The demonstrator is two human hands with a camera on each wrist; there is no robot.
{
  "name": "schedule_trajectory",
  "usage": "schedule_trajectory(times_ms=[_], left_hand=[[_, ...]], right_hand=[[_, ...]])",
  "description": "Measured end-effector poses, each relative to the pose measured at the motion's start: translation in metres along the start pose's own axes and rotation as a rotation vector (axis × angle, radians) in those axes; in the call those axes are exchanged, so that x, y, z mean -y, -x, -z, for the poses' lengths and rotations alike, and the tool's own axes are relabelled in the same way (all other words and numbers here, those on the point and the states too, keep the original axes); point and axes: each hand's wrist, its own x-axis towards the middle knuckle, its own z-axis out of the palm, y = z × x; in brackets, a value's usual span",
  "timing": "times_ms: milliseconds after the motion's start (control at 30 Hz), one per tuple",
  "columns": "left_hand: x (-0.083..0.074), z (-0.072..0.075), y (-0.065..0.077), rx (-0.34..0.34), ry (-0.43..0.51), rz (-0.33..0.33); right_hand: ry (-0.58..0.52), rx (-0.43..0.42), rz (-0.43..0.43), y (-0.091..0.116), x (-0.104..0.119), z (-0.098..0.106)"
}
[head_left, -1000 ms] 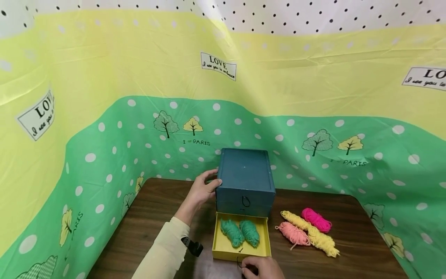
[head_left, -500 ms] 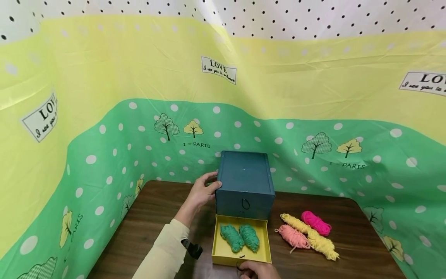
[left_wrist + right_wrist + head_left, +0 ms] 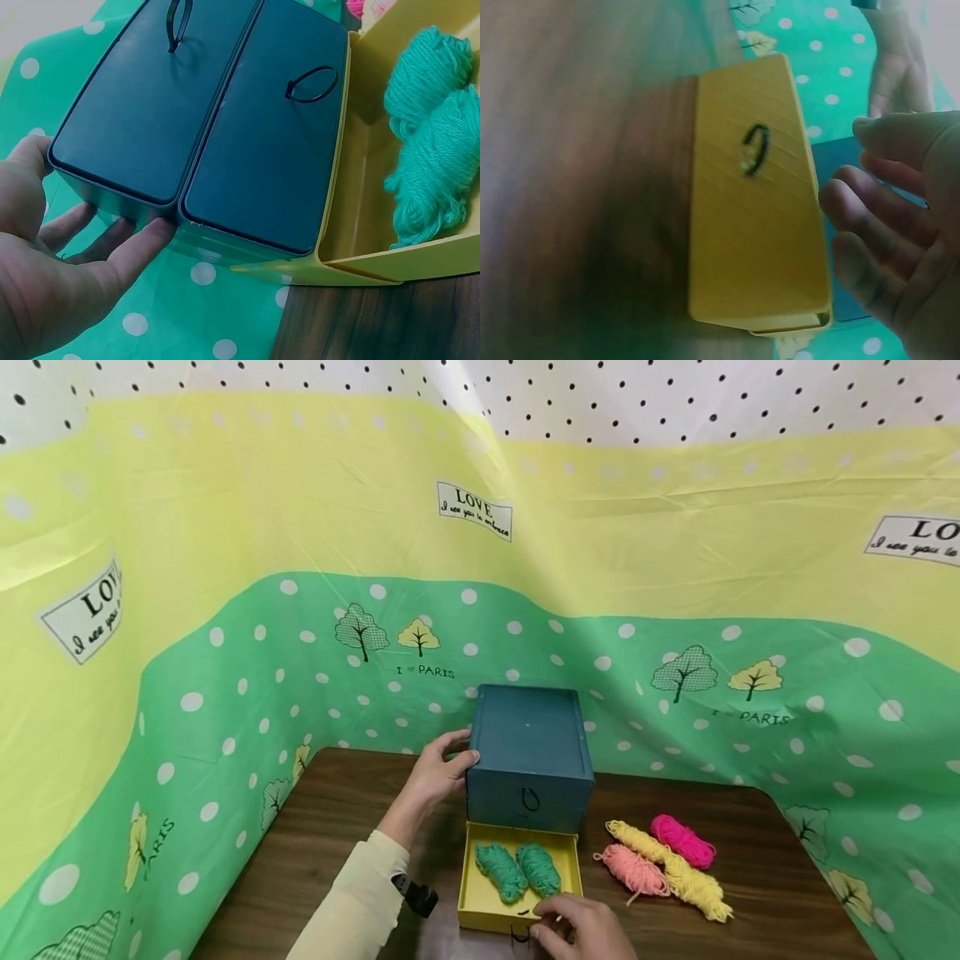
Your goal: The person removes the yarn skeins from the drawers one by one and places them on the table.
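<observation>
Cabinet [image 3: 528, 727] in dark blue, steadied by a person's left grip [image 3: 437, 772], which is spread along its left side with thumb and fingertips touching the wall and curled around nothing. To the right of that grip are two closed blue drawer fronts, one above the other. Beneath them a yellow drawer [image 3: 480, 917] is pulled out toward the person.

Right grip [image 3: 583, 931] hangs by the near right corner of the yellow drawer. Its fingers are loosely bent, the thumb apart from them, and it has hold of nothing; whether a fingertip touches the drawer's edge I cannot tell. Just beside it, on the drawer's front, is a thin black loop [image 3: 763, 150].

Beyond the right grip, inside the yellow drawer, two green yarn bundles [image 3: 501, 873] lie side by side. Farther out to that grip's right, on the brown wooden surface [image 3: 300, 860], three more lie close together: salmon yarn [image 3: 633, 870] nearest, then yellow yarn [image 3: 692, 887], then magenta yarn [image 3: 682, 841]. Behind everything hangs a yellow and green patterned curtain [image 3: 300, 485].
</observation>
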Motion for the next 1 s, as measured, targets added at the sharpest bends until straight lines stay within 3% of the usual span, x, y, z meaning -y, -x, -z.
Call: schedule_trajectory(times_ms=[267,367,667,1000], left_hand=[[0.0,0.001,-0.002,-0.001,-0.006,0.013],[0.0,0.002,-0.002,0.003,-0.007,0.01],[0.001,0.002,-0.003,0.008,-0.004,0.007],[0.001,0.003,-0.003,0.006,-0.014,-0.004]], right_hand=[[0.133,-0.196,0.063,-0.01,-0.006,0.004],[0.141,-0.216,0.036,-0.014,-0.011,0.003],[0.102,-0.08,-0.139,-0.034,-0.026,0.009],[0.239,0.003,-0.108,-0.054,-0.035,0.006]])
